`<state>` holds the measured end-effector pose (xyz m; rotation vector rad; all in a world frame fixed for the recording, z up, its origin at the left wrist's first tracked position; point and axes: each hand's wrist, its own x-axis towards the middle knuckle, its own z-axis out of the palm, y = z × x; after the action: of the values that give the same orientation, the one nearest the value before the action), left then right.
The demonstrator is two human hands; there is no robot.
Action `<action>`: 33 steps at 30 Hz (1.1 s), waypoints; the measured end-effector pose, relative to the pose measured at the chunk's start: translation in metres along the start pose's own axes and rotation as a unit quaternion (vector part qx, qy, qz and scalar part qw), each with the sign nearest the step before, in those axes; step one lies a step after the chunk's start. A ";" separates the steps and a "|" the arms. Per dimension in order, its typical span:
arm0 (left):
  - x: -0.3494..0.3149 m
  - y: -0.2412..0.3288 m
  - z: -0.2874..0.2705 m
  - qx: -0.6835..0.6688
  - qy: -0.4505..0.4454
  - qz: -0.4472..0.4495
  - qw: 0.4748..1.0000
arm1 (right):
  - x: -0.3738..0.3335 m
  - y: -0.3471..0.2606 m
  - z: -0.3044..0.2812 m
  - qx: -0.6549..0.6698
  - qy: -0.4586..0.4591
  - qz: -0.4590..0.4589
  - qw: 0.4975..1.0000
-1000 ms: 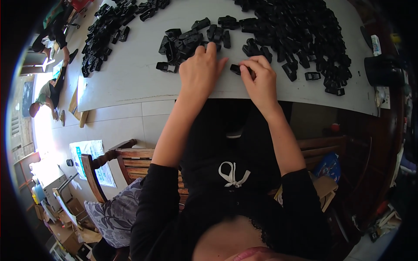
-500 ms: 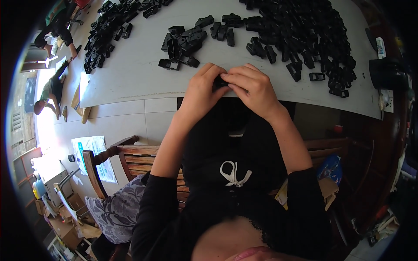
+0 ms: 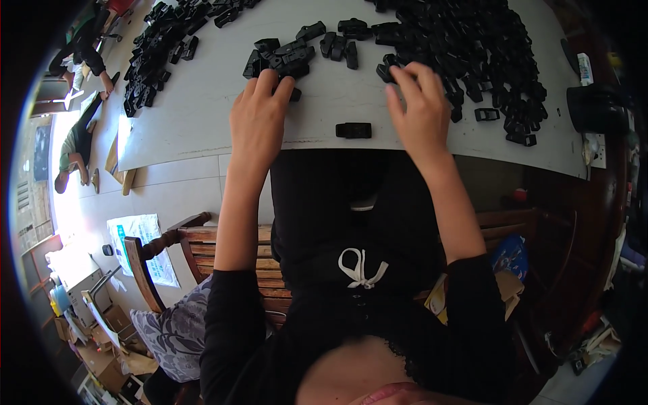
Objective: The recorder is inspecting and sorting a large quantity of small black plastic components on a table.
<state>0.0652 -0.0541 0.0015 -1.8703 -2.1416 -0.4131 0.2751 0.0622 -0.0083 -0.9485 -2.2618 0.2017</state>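
Observation:
A single black plastic piece (image 3: pixel 354 130), small and blocky, lies alone near the table's front edge, between my hands. My left hand (image 3: pixel 258 115) reaches over a small cluster of similar black pieces (image 3: pixel 291 57), its fingers spread and bent down; they hide part of the cluster. On the other side, my right hand (image 3: pixel 423 111) is open, thumb and fingers apart. Its fingertips come close to a few black pieces (image 3: pixel 387 69) at the near left edge of a big heap (image 3: pixel 466 47); whether they touch I cannot tell.
More black pieces (image 3: pixel 152 61) are heaped on the far left of the pale table (image 3: pixel 202 115). A black object (image 3: pixel 597 110) stands at the right edge. Behind the table's left side are other people (image 3: pixel 77 145). A wooden bench (image 3: pixel 202 233) with a patterned cushion (image 3: pixel 179 331) is beside me.
My hands were together at the table edge around a black piece. They have parted, left hand to the cluster and right hand to the heap; one piece now lies between them.

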 end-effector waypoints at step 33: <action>-0.014 0.028 0.024 -0.380 -0.045 -0.027 0.924 | -0.033 -0.039 0.012 0.016 -0.076 -0.180 0.981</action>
<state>0.0946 -0.0543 -0.0246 -2.2171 -2.2833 -1.3567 0.2623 0.0126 -0.0203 -0.5069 -2.5166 0.1533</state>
